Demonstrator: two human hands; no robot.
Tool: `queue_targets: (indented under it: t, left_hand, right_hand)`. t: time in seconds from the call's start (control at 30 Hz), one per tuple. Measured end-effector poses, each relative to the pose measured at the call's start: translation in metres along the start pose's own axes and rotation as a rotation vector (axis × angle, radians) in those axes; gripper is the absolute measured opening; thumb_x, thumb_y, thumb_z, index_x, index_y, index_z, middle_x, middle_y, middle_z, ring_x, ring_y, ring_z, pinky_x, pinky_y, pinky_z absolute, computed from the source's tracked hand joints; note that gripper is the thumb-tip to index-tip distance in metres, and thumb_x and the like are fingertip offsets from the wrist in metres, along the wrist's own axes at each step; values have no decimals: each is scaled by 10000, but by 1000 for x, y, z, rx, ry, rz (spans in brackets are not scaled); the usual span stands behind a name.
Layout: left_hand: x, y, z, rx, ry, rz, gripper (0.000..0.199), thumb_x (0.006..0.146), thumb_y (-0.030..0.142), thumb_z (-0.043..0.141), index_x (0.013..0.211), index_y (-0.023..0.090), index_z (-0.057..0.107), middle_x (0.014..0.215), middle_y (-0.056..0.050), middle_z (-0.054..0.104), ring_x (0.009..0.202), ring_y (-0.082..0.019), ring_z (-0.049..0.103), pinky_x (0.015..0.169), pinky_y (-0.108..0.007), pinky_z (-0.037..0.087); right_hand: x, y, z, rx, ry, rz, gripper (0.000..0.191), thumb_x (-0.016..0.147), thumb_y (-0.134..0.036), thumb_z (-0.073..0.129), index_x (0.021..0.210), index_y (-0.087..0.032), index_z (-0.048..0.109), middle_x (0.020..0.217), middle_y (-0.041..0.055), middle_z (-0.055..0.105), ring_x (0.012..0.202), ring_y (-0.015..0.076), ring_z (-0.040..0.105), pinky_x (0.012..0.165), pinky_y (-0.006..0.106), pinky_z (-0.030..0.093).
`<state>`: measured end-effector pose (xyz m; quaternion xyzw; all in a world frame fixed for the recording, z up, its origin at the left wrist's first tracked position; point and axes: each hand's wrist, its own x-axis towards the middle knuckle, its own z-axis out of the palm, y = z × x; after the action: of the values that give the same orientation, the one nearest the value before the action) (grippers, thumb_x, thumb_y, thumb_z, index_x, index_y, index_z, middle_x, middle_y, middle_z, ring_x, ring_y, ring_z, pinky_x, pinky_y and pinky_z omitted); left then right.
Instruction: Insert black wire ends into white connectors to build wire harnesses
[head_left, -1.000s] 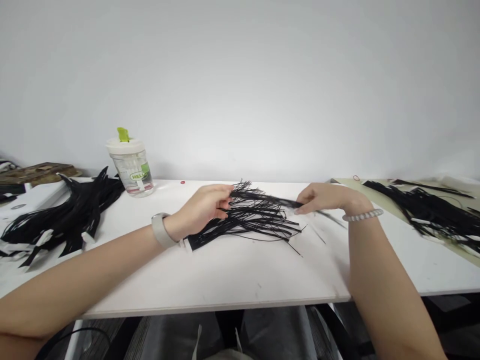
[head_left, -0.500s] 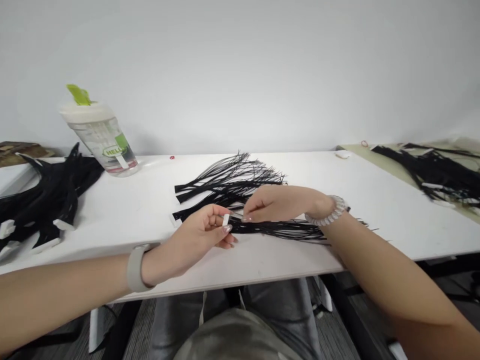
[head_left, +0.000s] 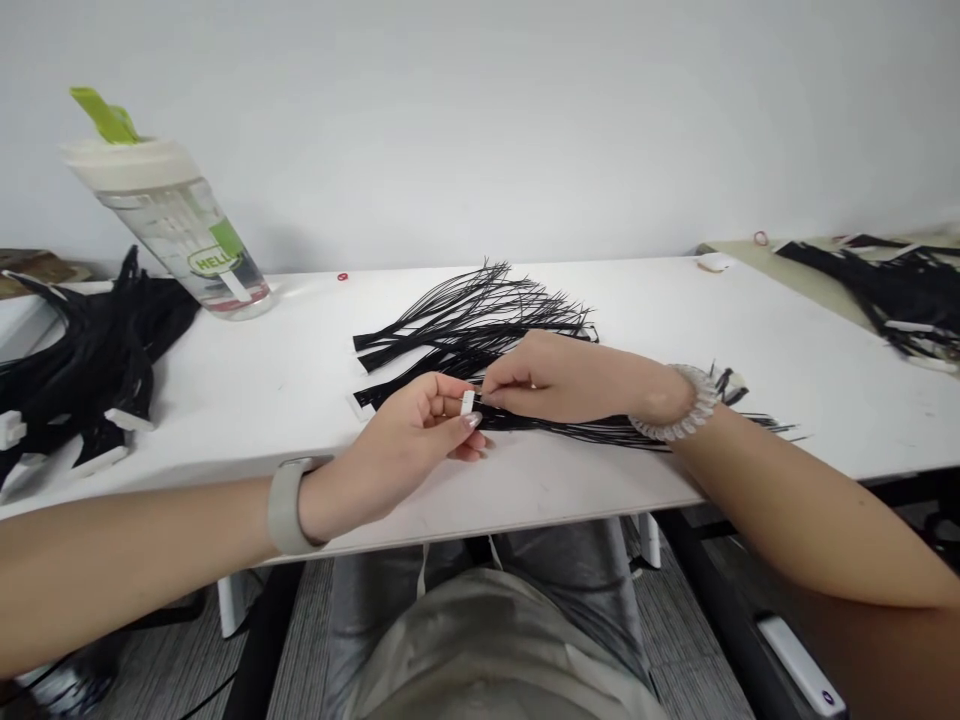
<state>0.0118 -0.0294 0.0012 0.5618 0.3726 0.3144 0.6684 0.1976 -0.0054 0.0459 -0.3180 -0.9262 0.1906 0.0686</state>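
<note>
My left hand (head_left: 435, 425) pinches a small white connector (head_left: 467, 402) between thumb and fingers. A bundle of thin black wires (head_left: 592, 432) runs from the connector to the right along the table. Just right of the connector, my right hand (head_left: 536, 378) is closed with thumb and forefinger on a wire end at the connector; its fingers partly hide it. Behind both hands, several more black wire bundles (head_left: 450, 330) lie fanned out, their gathered ends to the left.
On the left stand a tilted-looking clear water bottle (head_left: 180, 240) with a green spout and a pile of black wire harnesses (head_left: 97, 370) with white connectors. More harnesses (head_left: 900, 290) lie at the far right. The white table's front edge (head_left: 517, 535) is close to my lap.
The view has tipped down slightly, so the tabletop sits higher in the picture. My left hand still grips the connector, and my right fingers are closer to it.
</note>
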Motion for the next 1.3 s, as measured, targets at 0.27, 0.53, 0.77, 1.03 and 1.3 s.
queue_targets:
  t: [0.27, 0.53, 0.77, 1.03, 1.3]
  left_hand:
    - [2, -2, -1, -37, -10, -9, 194, 781, 223, 570, 938, 156, 480, 729, 22, 563, 671, -82, 589, 667, -246, 491]
    - [2, 2, 1, -108, 48, -29, 187, 755, 170, 579, 899, 174, 459, 661, 56, 499, 644, -89, 583, 672, -276, 491]
    - [-1, 2, 1, -85, 31, -27, 243, 750, 145, 558, 984, 177, 499, 649, 60, 475, 638, -91, 581, 675, -277, 481]
    - [-1, 6, -2, -73, 38, -4, 231, 750, 176, 583, 957, 189, 480, 645, 71, 479, 733, -114, 627, 736, -294, 497]
    - [3, 13, -6, 253, 4, -20, 160, 763, 209, 520, 897, 182, 437, 712, 26, 553, 669, -131, 640, 657, -285, 501]
  right_hand:
    - [-3, 2, 2, -96, 62, 40, 139, 705, -139, 427, 640, -154, 549, 536, -44, 515, 485, 45, 393, 509, 195, 288]
    - [-10, 25, -13, -225, 94, 185, 184, 668, -123, 455, 721, -180, 622, 672, -21, 622, 565, 78, 479, 567, 221, 351]
    - [-50, 83, -54, -252, 468, 632, 144, 675, -173, 527, 756, -190, 645, 736, 26, 630, 683, 152, 544, 591, 272, 399]
    - [-91, 131, -64, -93, 1058, 879, 441, 614, -388, 676, 981, -156, 601, 962, 105, 597, 910, 239, 536, 838, 457, 406]
    - [-94, 124, -69, 601, 855, 752, 81, 631, -212, 610, 674, -145, 600, 687, 91, 618, 615, 164, 566, 692, 378, 507]
